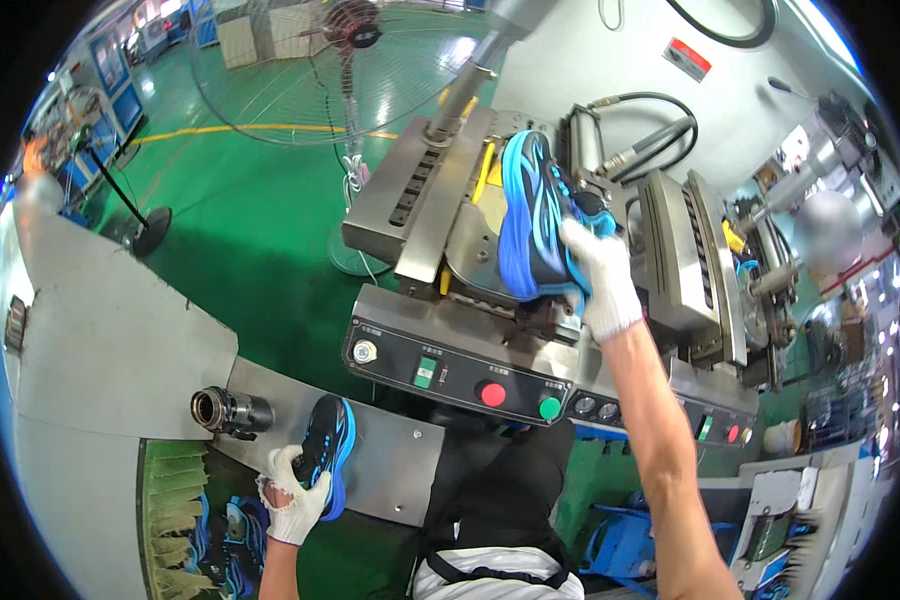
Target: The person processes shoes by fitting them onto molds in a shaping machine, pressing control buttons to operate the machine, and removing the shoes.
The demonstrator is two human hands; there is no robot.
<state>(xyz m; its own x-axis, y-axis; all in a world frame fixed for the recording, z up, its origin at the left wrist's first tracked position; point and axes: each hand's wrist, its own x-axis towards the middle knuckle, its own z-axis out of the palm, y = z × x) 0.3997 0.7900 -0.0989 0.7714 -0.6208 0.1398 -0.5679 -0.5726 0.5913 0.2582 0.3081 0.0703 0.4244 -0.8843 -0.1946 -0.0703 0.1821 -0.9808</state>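
My right hand (604, 277), in a white knit glove, grips a black sports shoe (544, 217) with a blue sole. That shoe is tilted on its side over the metal bed of a shoe press (472, 247), its sole towards the left. At the lower left my left hand (296, 487), in a worn white glove, holds a second black and blue shoe (326, 450) over a steel shelf (390, 457). Whether the right-hand shoe touches the press cannot be told.
A control panel (457, 375) with red and green buttons runs along the press front. A metal flask (232, 412) lies on the shelf. More shoes (232, 540) show behind a fringed curtain (169, 517). A pedestal fan (349, 30) and another press station (682, 262) stand beyond.
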